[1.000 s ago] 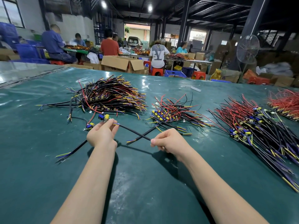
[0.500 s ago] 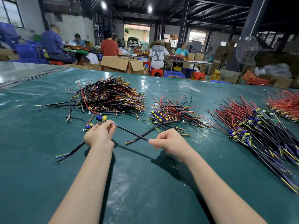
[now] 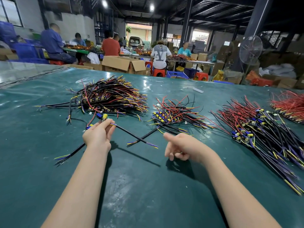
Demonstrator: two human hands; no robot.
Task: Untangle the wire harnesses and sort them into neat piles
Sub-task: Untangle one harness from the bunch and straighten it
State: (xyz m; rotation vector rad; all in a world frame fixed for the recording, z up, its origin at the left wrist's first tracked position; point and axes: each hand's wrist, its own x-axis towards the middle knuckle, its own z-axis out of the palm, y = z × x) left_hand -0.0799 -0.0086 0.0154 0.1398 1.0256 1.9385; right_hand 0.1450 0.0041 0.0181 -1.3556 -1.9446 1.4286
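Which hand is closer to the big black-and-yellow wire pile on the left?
Left. The left hand is just in front of the pile; the right hand is farther off to its right.

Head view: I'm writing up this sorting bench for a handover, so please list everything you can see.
table cover: one, dark green, whole foreground
left pile: one, black, yellow and red harnesses, far left
centre pile: one, small, red and black, middle
right pile: one, red, black and purple, right
edge pile: one, red, far right edge
held harness: one, black cable, before the left pile
cardboard box: one, brown, open, beyond the table
fan: one, pale, right background
seated workers: several, background benches
left hand: grip on held harness
right hand: empty, index finger out
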